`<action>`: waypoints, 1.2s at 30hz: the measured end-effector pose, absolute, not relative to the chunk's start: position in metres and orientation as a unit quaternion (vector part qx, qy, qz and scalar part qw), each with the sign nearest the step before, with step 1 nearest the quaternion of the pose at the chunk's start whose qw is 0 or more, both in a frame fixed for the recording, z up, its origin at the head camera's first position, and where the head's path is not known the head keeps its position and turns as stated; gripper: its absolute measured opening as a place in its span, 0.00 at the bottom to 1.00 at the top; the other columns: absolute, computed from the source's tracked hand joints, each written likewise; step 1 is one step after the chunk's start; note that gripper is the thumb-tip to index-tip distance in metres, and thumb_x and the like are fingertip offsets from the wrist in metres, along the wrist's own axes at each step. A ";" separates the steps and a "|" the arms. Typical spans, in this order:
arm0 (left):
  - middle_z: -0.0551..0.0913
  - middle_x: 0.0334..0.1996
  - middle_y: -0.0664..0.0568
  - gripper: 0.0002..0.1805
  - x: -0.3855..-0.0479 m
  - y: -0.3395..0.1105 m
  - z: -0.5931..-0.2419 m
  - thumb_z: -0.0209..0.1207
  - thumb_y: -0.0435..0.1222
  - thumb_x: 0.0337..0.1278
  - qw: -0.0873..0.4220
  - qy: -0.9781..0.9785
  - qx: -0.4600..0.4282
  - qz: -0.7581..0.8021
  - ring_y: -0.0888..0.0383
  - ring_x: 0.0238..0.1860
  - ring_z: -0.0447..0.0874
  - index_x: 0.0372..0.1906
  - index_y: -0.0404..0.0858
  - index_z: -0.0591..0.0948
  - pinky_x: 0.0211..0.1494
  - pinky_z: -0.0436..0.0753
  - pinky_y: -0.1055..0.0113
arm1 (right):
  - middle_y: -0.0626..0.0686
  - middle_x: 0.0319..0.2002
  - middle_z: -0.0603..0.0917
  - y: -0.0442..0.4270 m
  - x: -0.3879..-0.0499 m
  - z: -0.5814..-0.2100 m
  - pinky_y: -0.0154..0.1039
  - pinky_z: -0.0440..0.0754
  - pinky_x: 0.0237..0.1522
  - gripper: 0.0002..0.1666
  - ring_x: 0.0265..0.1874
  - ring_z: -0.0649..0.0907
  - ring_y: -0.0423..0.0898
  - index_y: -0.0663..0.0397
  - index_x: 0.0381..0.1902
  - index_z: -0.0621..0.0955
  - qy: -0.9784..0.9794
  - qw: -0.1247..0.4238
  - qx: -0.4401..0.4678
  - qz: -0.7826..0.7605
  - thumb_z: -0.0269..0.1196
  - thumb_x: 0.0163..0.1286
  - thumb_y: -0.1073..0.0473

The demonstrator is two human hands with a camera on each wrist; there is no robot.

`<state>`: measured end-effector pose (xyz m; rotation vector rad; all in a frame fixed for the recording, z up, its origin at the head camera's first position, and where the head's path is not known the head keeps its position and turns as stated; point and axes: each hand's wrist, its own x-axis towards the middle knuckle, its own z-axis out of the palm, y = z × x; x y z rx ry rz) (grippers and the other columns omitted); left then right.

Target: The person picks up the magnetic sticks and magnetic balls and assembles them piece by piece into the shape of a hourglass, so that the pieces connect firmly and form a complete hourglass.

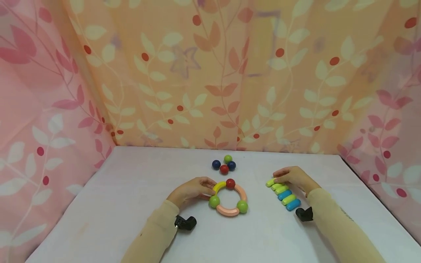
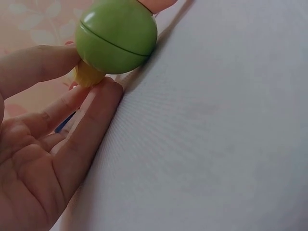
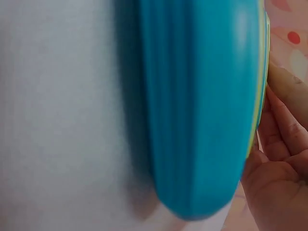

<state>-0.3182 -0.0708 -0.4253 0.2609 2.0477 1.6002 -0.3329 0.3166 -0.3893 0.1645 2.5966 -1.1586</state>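
Observation:
Slightly left of the table's middle lies a ring of curved pieces and balls, with a yellow arc (image 1: pixel 219 187), two pink arcs (image 1: pixel 228 211), a red ball (image 1: pixel 230 183) and two green balls (image 1: pixel 242 206). My left hand (image 1: pixel 194 190) pinches the yellow arc beside the left green ball (image 2: pixel 116 36) between thumb and fingers. To the right, a slanting row of short yellow-green and blue sticks (image 1: pixel 293 205) lies side by side. At its far end my right hand (image 1: pixel 296 177) holds a yellow-green stick (image 1: pixel 270 182). A blue stick (image 3: pixel 207 110) partly hides those fingers in the right wrist view.
Behind the ring sit two dark blue balls (image 1: pixel 216 164), a red ball (image 1: pixel 224 169) and a green ball (image 1: pixel 228 159), close together. A white cloth covers the table (image 1: pixel 138 171). Patterned curtains (image 1: pixel 184 73) stand at the back and both sides.

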 end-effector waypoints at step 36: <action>0.81 0.44 0.46 0.21 -0.314 -0.071 -0.423 0.65 0.30 0.57 0.263 0.759 0.093 0.588 0.56 0.44 0.81 0.56 0.33 0.78 0.55 0.86 0.60 | 0.61 0.53 0.85 0.290 -0.334 -0.382 0.37 0.81 0.43 0.24 0.41 0.81 0.46 0.61 0.56 0.83 0.926 0.114 -0.029 -0.359 0.66 0.68 0.51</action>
